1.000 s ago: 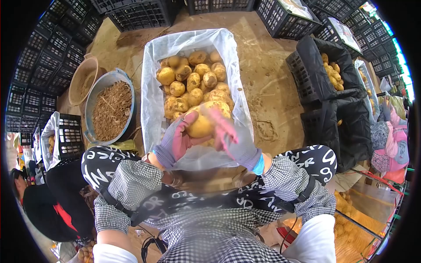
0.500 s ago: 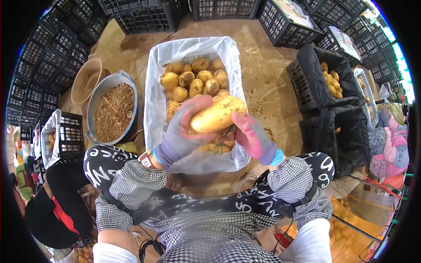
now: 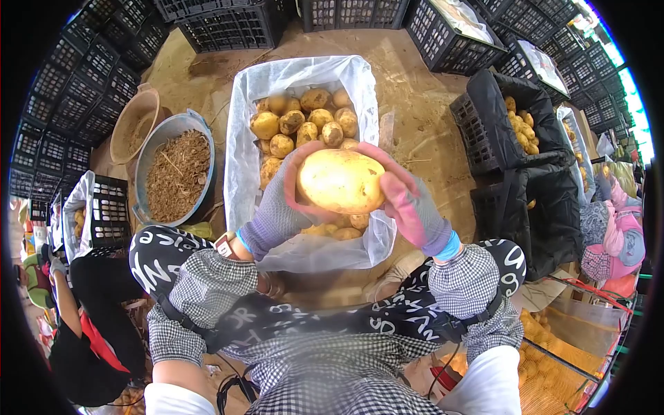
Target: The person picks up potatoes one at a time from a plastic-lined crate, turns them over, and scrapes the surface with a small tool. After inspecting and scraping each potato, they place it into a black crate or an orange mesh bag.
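A large pale-yellow potato (image 3: 340, 181) is held up between my two gloved hands, above a crate lined with white plastic (image 3: 238, 138). My left hand (image 3: 285, 200), in a grey and pink glove, wraps round the potato's left side. On its right side, my right hand (image 3: 412, 202) presses with thumb and fingers, in a matching glove. Several smaller potatoes (image 3: 318, 114), some with brown soil patches, lie in the crate beyond my hands. The near part of the crate is partly hidden by my hands and the held potato.
At the left stand a blue-rimmed tub of dry brown debris (image 3: 176, 169) and a tan basin (image 3: 133, 124). Black crates with dark liners (image 3: 477, 128) stand to the right, one holding potatoes. Stacked black crates (image 3: 76, 90) line the back. Other people sit at both sides.
The potato has been turned in my hands, so a broader, cleaner face shows. My right hand has moved slightly right and wraps further round it. The person at the left has shifted.
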